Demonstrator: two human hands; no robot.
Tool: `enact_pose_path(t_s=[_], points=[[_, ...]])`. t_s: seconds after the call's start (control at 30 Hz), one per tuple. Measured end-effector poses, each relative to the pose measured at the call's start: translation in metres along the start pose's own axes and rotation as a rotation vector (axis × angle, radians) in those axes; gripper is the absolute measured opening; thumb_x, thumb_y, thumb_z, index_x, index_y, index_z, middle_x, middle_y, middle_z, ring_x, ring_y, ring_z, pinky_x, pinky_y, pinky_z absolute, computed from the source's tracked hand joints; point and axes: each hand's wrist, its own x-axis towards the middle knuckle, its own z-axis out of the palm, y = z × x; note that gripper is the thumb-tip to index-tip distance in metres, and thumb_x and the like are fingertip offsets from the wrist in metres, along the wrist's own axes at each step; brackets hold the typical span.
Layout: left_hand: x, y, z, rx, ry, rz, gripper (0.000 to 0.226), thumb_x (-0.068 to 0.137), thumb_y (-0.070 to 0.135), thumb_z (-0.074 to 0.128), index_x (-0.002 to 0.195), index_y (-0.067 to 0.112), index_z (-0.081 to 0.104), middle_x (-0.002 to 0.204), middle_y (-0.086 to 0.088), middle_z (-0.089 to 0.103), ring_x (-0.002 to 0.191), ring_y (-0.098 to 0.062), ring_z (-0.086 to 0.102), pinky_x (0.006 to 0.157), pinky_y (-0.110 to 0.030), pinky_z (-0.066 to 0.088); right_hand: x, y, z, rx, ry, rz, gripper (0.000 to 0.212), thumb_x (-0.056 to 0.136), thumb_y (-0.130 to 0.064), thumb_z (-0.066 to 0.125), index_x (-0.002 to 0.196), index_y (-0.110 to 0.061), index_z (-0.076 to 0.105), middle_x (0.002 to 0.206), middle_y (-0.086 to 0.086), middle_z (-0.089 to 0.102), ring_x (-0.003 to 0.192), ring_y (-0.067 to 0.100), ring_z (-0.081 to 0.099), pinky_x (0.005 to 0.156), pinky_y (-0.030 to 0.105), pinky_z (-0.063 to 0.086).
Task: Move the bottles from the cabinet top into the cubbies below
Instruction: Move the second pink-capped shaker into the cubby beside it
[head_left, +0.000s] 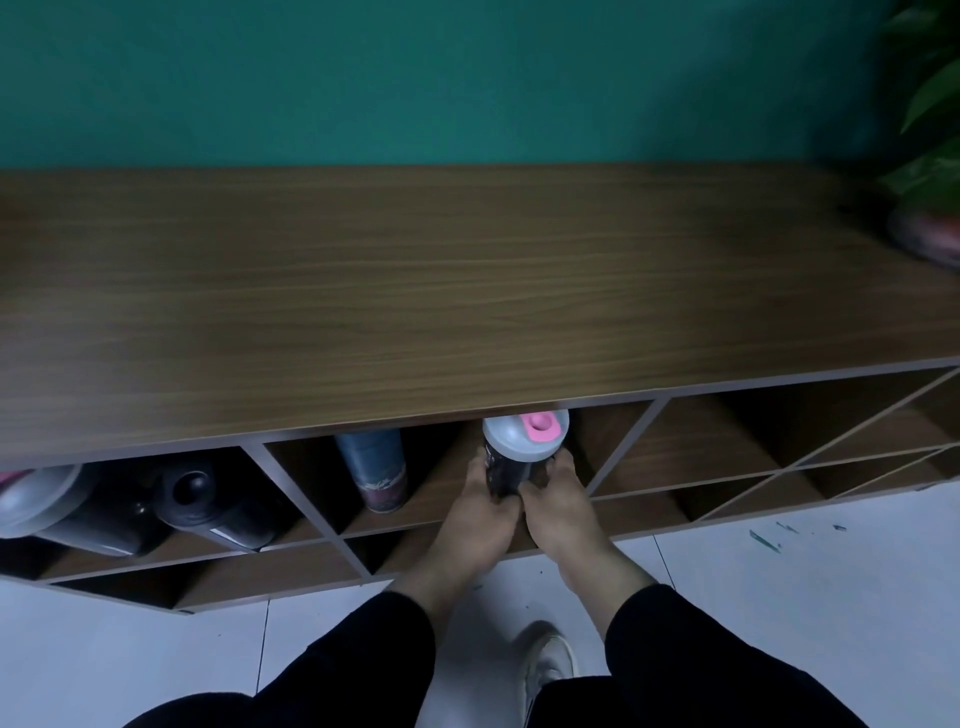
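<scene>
At the lower centre of the frame, we hold a dark shaker bottle (511, 457) with both hands. The left hand (480, 512) wraps the lower body from the left; the right hand (558, 501) wraps it from the right, and the fingers of both are curled closed against the bottle. The bottle stands roughly upright, with its grey lid and pink flip cap (540, 425) just under the front edge of the cabinet top (415, 291). Its base sits at the mouth of the middle cubby (441, 488); we cannot tell whether it rests on the cubby floor yet.

Progress, as we judge it:

1. The cabinet top shows no bottles in the visible span. Only a potted plant (924, 156) stands at the upper right.
2. A blue bottle (371, 467) already stands in the same cubby, near the held bottle and to its left.
3. The cubby at the lower left holds a black bottle (208, 506) lying on its side and a grey-lidded bottle (36, 499) beside it.
4. The cubbies to the right appear unfilled.

Remaining work: seat the held bottle and release it. This looks like the final transfer, though the edges of the top lie outside the frame.
</scene>
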Motion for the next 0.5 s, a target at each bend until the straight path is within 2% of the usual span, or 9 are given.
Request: enact_pose_path(t_s=[0.2,0.27,0.3,0.33,0.37,0.43,0.47,0.5], points=[[0.002,0.006,0.006,-0.022,-0.034,-0.003,0.076,0.092,0.003,0.052,0.157,0.028,0.023,0.142,0.008,0.057,0.128,-0.008,0.054,0.116,-0.031,0.039,0.000,-0.003,-0.003,0.017,0.011,0.040,0.063,0.096,-0.007,0.045,0.153,-0.021,0.023,0.134,0.004,0.059,0.118,0.023,0.059,0.099,0.035,0.047],[-0.003,0.007,0.006,-0.031,-0.023,-0.026,0.080,0.095,0.006,0.051,0.161,0.024,0.010,0.138,0.010,0.053,0.125,-0.006,0.051,0.108,-0.026,0.040,0.002,-0.002,0.000,-0.027,0.023,0.093,0.063,0.097,-0.009,0.044,0.154,-0.018,0.021,0.132,0.009,0.061,0.111,0.026,0.061,0.093,0.037,0.048],[-0.006,0.006,0.006,-0.036,0.003,-0.054,0.079,0.096,0.008,0.050,0.161,0.021,0.007,0.132,0.010,0.050,0.120,-0.006,0.049,0.102,-0.024,0.039,0.003,0.000,0.001,-0.076,0.035,0.123,0.054,0.097,-0.011,0.044,0.150,-0.014,0.030,0.129,0.012,0.062,0.109,0.029,0.062,0.091,0.038,0.050],[-0.007,0.003,0.004,-0.033,0.043,-0.089,0.073,0.097,0.009,0.050,0.160,0.015,0.013,0.127,0.007,0.050,0.113,-0.009,0.050,0.098,-0.024,0.041,0.004,0.002,0.004,-0.125,0.034,0.155,0.042,0.098,-0.012,0.043,0.140,-0.010,0.042,0.125,0.015,0.063,0.108,0.031,0.062,0.090,0.041,0.052],[-0.008,0.000,0.001,-0.031,0.072,-0.126,0.063,0.095,0.010,0.050,0.153,0.010,0.027,0.123,0.002,0.056,0.104,-0.013,0.054,0.093,-0.028,0.046,0.002,0.002,0.006,-0.157,0.010,0.195,0.032,0.098,-0.012,0.043,0.128,-0.007,0.051,0.120,0.017,0.064,0.107,0.033,0.062,0.091,0.042,0.052],[-0.008,-0.009,-0.004,-0.063,0.106,-0.201,0.046,0.088,0.015,0.052,0.133,0.005,0.047,0.105,-0.012,0.069,0.081,-0.021,0.061,0.076,-0.037,0.056,-0.005,0.002,0.010,-0.160,-0.092,0.252,0.020,0.098,-0.012,0.044,0.110,-0.006,0.060,0.106,0.015,0.065,0.099,0.032,0.062,0.086,0.040,0.052],[-0.009,-0.015,-0.008,-0.086,0.122,-0.237,0.035,0.088,0.015,0.053,0.122,0.009,0.054,0.092,-0.011,0.070,0.073,-0.021,0.061,0.064,-0.033,0.054,-0.010,0.001,0.012,-0.152,-0.147,0.246,0.019,0.098,-0.013,0.045,0.105,-0.008,0.062,0.101,0.013,0.064,0.095,0.028,0.061,0.082,0.037,0.051],[-0.013,-0.018,-0.014,-0.097,0.152,-0.261,0.024,0.090,0.016,0.053,0.113,0.012,0.060,0.081,-0.007,0.067,0.065,-0.020,0.059,0.055,-0.026,0.048,-0.014,-0.003,0.014,-0.159,-0.196,0.213,0.022,0.098,-0.015,0.046,0.108,-0.013,0.065,0.105,0.011,0.064,0.095,0.024,0.061,0.082,0.035,0.049]])
